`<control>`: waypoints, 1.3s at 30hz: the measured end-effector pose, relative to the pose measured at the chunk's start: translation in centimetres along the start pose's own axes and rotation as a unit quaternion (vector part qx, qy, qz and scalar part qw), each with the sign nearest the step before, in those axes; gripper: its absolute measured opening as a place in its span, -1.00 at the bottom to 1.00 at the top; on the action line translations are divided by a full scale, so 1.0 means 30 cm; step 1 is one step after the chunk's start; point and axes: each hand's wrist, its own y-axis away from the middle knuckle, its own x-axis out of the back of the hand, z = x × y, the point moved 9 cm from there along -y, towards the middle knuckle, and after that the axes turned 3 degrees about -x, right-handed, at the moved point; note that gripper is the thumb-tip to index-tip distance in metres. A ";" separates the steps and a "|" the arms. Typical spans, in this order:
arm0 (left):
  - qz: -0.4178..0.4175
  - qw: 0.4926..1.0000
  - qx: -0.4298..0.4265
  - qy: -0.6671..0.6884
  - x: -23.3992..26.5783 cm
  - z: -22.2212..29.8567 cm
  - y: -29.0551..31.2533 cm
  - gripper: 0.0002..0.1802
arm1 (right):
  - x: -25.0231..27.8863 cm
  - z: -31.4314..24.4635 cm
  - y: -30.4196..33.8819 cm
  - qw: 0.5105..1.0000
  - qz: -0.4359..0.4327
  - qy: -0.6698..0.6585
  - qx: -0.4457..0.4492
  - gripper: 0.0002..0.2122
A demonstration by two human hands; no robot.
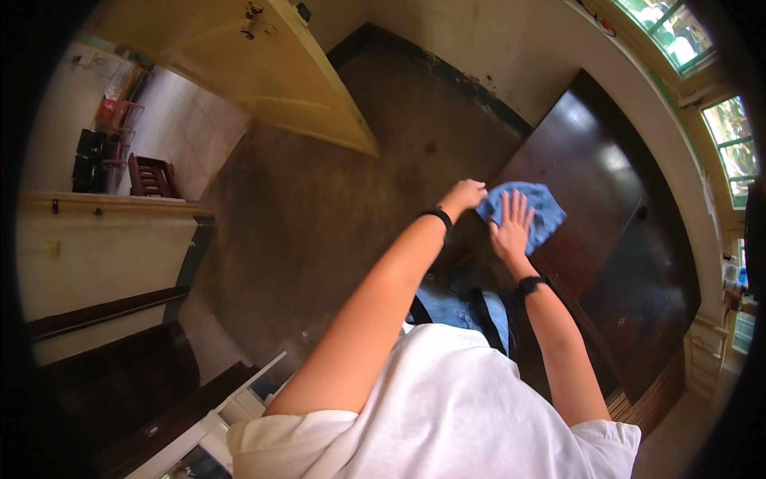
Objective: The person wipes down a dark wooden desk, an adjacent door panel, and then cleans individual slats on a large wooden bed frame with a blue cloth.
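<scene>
A crumpled blue cloth (549,209) lies on the dark, glossy wooden table (578,164) to my right, near its left edge. Flat on top of it rests my right hand (513,229), fingers stretched out and slightly spread. My left hand (465,196) is at the cloth's left side by the table edge, its fingers curled closed on the cloth's border. Part of its grip is hidden from this angle. A dark band circles each wrist.
A yellowish door (279,76) stands ajar at the upper left, above the dark floor (319,207). Beyond the doorway is a brown wooden stool (154,177). A dark wooden bench (136,367) is at the lower left. Windows (732,144) line the right wall.
</scene>
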 end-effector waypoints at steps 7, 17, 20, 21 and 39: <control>0.060 0.988 0.127 0.062 0.136 -0.245 -0.141 -0.24 | 0.006 -0.104 -0.138 0.968 -0.066 -0.100 0.219 -0.34; 0.201 0.925 0.306 -0.096 0.131 0.031 -0.098 -0.36 | 0.263 1.257 0.254 0.941 0.083 0.015 -0.329 -0.45; 0.209 0.898 0.365 -0.125 0.141 0.015 -0.079 -0.32 | 0.279 1.598 0.441 0.853 0.054 0.002 -0.519 -0.40; 0.192 0.897 0.372 -0.145 0.151 0.013 -0.077 -0.33 | 0.274 1.650 0.445 0.826 0.044 -0.009 -0.561 -0.39; 0.210 0.891 0.367 -0.164 0.155 0.061 -0.105 -0.40 | 0.046 0.585 -1.010 0.993 0.108 -0.032 0.021 -0.40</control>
